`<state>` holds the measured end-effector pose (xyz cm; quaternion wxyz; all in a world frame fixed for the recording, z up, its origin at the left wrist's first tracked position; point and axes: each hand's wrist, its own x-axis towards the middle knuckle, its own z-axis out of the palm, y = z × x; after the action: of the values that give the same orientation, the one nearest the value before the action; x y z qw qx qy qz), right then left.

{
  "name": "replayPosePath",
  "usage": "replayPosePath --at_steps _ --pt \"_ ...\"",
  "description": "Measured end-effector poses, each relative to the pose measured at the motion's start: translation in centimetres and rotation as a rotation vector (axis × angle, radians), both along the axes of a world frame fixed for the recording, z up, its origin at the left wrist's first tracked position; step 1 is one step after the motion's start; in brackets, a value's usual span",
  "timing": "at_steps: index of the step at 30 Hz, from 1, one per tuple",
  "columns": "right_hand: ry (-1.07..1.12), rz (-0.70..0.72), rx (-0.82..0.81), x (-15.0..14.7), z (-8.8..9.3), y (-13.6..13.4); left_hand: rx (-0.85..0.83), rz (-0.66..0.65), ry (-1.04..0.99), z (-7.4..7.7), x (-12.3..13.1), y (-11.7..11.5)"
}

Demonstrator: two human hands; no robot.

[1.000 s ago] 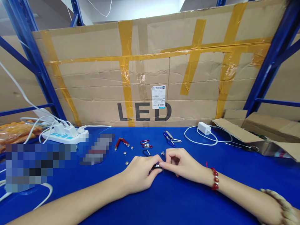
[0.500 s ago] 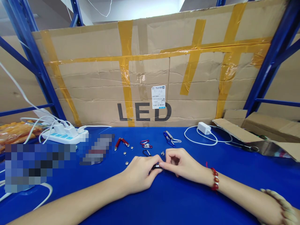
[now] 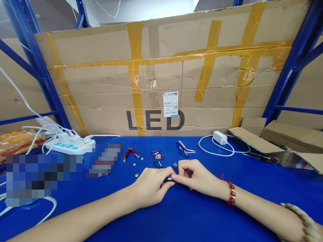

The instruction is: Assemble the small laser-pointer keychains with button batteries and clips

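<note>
My left hand (image 3: 152,186) is closed, with its thumb and index finger pinching a small black tube (image 3: 168,179) that has a silvery band. My right hand (image 3: 193,174) is curled, its fingertips meeting the tube's right end and the left fingertips; they hide much of the tube. Just behind the left hand lies a black carabiner clip (image 3: 158,164). A small silver metal part (image 3: 175,165) rests behind the gap between the hands. Farther back are red carabiner clips (image 3: 157,155) with a silvery disc, and left of the hand lie several round button cells (image 3: 136,175).
Red metal tubes (image 3: 135,153) lie back left, and blue and silver tubes with clips (image 3: 182,149) back right. A white power strip (image 3: 73,146) with cables stands left. A white charger (image 3: 219,137), scissors (image 3: 272,160) and an open cardboard box (image 3: 285,141) sit right. Taped cardboard (image 3: 108,97) walls the back.
</note>
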<state>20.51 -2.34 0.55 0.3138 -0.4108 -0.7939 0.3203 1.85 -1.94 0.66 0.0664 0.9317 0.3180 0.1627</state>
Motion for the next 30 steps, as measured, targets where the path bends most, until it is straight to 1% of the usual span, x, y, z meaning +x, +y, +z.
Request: replayPosePath --at_steps 6,24,30 --pt "-0.004 0.003 -0.009 0.00 -0.02 0.05 0.013 0.004 0.007 -0.08 -0.01 -0.07" --pt "-0.055 -0.011 0.049 -0.10 0.06 -0.03 -0.004 0.002 0.014 -0.01 0.05 0.10" --pt "-0.066 -0.018 0.040 -0.10 0.02 -0.01 -0.003 0.011 0.025 -0.12 0.02 0.09"
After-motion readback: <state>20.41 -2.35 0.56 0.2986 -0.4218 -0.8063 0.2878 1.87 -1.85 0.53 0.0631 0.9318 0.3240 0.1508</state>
